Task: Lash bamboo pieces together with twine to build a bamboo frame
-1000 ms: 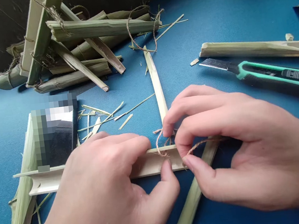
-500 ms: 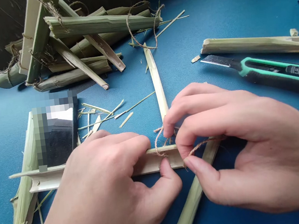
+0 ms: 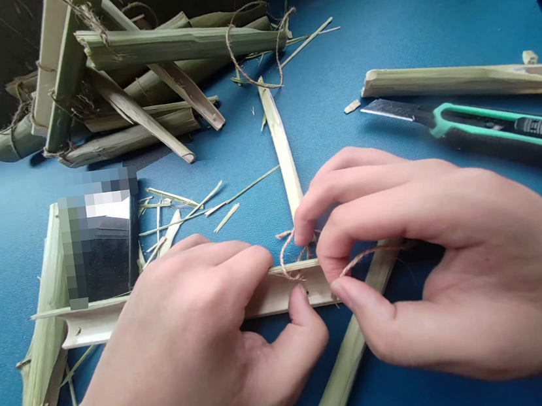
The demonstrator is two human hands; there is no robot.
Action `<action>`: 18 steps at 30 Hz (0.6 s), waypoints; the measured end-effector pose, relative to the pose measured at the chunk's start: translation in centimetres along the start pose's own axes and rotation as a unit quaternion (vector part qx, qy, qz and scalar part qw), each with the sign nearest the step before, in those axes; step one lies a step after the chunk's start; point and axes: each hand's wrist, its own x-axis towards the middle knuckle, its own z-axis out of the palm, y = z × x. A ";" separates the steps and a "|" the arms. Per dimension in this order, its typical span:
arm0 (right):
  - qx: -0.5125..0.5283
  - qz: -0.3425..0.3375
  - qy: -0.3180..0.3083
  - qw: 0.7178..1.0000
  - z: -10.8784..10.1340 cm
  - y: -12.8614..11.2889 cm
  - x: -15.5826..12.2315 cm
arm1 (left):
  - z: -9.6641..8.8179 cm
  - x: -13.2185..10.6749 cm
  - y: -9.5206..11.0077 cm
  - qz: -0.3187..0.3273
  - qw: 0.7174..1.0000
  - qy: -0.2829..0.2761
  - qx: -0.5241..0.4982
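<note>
My left hand grips a pale, channel-shaped split stalk lying crosswise, its thumb on the inner face and its fingers over the far edge. A loop of brown twine passes over this stalk's far edge beside my thumb. Between thumb and index finger, my right hand pinches a length of twine at the stalk's right part. A narrow peeled stalk runs away from the looped spot; where the two meet is partly behind my right fingers. Under my right hand a green stalk slants toward me.
A utility knife with its blade out lies at the right, near another split stalk. Bundled, twine-tied stalks pile up at the back left. A dark phone rests left, beside thin scraps on the blue table.
The crosswise split stalk has shifted slightly right, seen at its left end. Both hands keep nearly the same pose and hold. The whole view has drifted slightly left.
</note>
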 end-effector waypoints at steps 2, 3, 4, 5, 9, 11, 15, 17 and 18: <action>-0.001 0.001 0.001 1.000 0.0 0.0 0.1 | 0.0 0.0 0.0 0.001 1.000 0.001 -0.003; -0.001 0.002 0.001 1.000 0.1 0.0 0.1 | 0.0 0.0 0.0 0.002 1.000 0.005 -0.005; 0.000 0.001 0.002 1.000 0.1 0.0 0.1 | -0.1 0.1 0.0 0.002 1.000 0.003 -0.008; 0.001 0.002 0.001 1.000 0.1 0.1 0.1 | -0.1 0.1 0.0 0.003 1.000 0.001 -0.013; 0.004 0.004 -0.002 1.000 0.0 0.0 0.0 | -0.1 0.2 0.0 0.004 1.000 -0.006 -0.029; 0.002 0.003 -0.002 1.000 0.0 0.0 0.0 | -0.1 0.3 0.1 0.004 1.000 -0.005 -0.027; -0.002 0.000 -0.002 1.000 0.0 -0.1 0.1 | -0.2 0.4 0.3 0.003 0.999 -0.007 -0.032; -0.003 0.001 -0.003 1.000 0.0 -0.2 0.2 | -0.3 0.4 0.3 -0.010 0.999 -0.013 -0.035; -0.003 0.000 -0.003 1.000 0.0 -0.2 0.2 | -0.4 0.5 0.3 -0.019 0.999 -0.019 -0.037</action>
